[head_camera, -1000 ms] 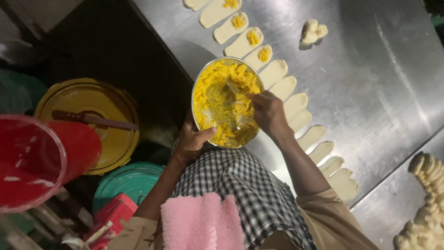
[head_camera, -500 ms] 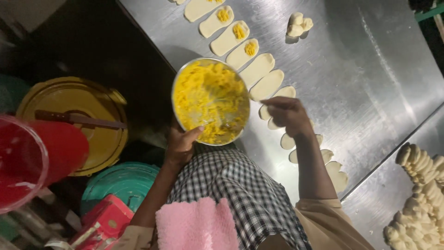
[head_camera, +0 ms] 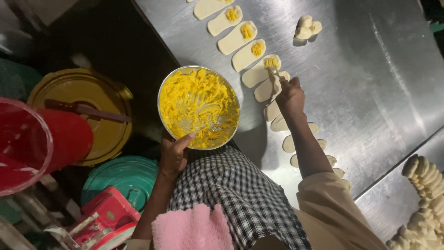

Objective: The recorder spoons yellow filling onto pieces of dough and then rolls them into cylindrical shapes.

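Note:
My left hand (head_camera: 174, 153) grips the near rim of a metal bowl (head_camera: 165, 88) of yellow filling (head_camera: 199, 104), held at the steel table's edge. My right hand (head_camera: 289, 96) holds a fork (head_camera: 274, 74) over an oval flat dough piece (head_camera: 260, 71), setting a dab of yellow filling on its far end. A row of flat dough pieces (head_camera: 237, 37) runs along the table; those farther away carry yellow filling, those nearer me (head_camera: 276, 122) are plain and partly hidden by my arm.
The steel table (head_camera: 370, 78) holds a small dough lump (head_camera: 307, 27) at the back and twisted dough shapes (head_camera: 423, 185) at the right. Left, off the table: a yellow lid with a knife (head_camera: 85, 109), a red bucket (head_camera: 32, 143), a green lid (head_camera: 125, 178). A pink towel (head_camera: 194, 229) lies on my lap.
My right hand left the bowl and moved out over the row of dough, carrying filling on the fork. The bowl shifted slightly left with my left hand.

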